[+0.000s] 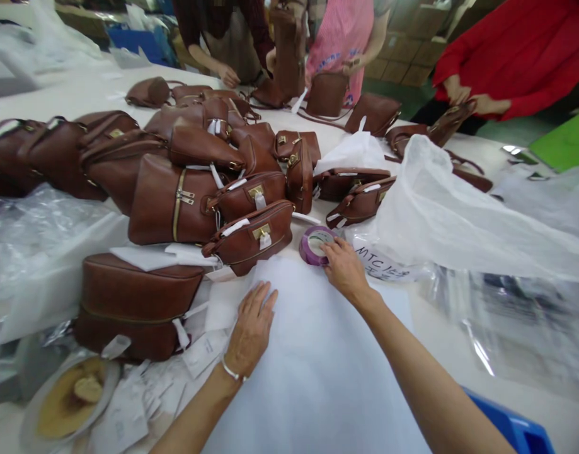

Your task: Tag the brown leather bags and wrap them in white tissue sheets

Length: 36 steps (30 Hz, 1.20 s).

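Observation:
My left hand [252,328] lies flat with its fingers stretched out on a large sheet of white paper [312,378]. A bracelet circles that wrist. My right hand [343,265] grips the near right edge of a purple roll of tape [308,247], some fingertips reaching over its ring. The roll lies at the far edge of the paper. Just beyond my hands stands a brown handbag [251,236] with a gold zipper and a wrapped lock. Another brown bag [138,302] sits to the left of my left hand.
Many brown bags [204,145] crowd the table's far side. Clear plastic packaging [506,328] and white wrapping [459,202] lie at right. Paper tags [123,416] and a bowl with yellowish stuff [72,397] are at lower left. Co-workers handle bags opposite, one in a red sleeve [520,69].

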Available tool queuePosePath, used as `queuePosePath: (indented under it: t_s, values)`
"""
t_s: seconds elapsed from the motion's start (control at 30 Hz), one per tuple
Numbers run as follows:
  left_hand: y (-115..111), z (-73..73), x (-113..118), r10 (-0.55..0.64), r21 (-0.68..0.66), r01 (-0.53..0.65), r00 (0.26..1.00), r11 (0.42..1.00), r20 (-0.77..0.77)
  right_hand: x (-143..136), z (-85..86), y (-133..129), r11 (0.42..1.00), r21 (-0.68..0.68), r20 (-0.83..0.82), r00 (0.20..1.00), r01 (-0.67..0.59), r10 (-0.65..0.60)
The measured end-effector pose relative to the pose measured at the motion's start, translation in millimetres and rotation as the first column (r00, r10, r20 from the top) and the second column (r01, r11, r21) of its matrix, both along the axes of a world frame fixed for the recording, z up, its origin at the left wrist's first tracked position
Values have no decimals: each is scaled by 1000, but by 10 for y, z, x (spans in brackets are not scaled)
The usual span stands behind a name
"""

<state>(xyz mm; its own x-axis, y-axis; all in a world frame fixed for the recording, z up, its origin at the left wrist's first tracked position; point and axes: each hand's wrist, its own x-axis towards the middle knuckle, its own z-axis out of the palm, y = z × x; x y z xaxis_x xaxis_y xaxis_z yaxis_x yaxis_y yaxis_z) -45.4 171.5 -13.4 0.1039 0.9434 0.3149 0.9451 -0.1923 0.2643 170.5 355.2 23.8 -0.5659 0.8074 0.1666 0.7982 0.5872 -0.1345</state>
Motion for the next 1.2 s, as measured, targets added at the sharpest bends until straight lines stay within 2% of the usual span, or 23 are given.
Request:
queuePosePath:
  t_s: [0.17,0.27,0.33,0.43,0.5,0.57,0.63,0.73,0.87,0.93,1.0,1.1,1.2]
  values:
    - [169,-48,-5,-107,-140,92,989,986,-106,-10,122,131,995,-68,151,985,-78,87]
    - [203,-79,22,-128,-171,109,986,979,-110,52,333,58,999,2,99,994,-50,50]
    - [220,-96,54,-140,-179,118,983,977,-115,118,543,-53,995,95,9,1000,-30,30]
    - [253,-114,148,-186,-182,164,976,970,-112,227,906,-313,978,204,-89,994,-50,70]
    - [283,-125,233,-238,-182,219,967,959,-92,290,1100,-537,973,220,-94,991,-71,93]
    - [317,-133,305,-287,-178,272,956,946,-63,330,1189,-768,978,195,-74,993,-78,94]
    - [353,-143,332,-294,-170,285,955,943,-34,333,1157,-965,986,150,-61,995,-69,79]
    - [414,-169,277,-235,-159,236,972,959,25,239,941,-1125,996,87,-59,998,-20,26]
    - [504,-235,148,-120,-143,151,972,978,202,-6,551,-1094,999,-10,-18,999,41,-41]
    - [531,-259,109,-72,-114,114,945,987,319,-81,378,-1060,997,-75,25,999,26,-25]
    - [528,-239,80,-74,-73,112,912,991,404,-90,257,-1071,992,-122,56,998,11,-4]
    - [464,-70,17,-137,9,147,893,989,429,-78,229,-1123,997,-74,-18,1000,22,-24]
    - [346,217,-82,-202,143,161,914,977,351,-255,403,-1020,999,32,-254,967,21,-12]
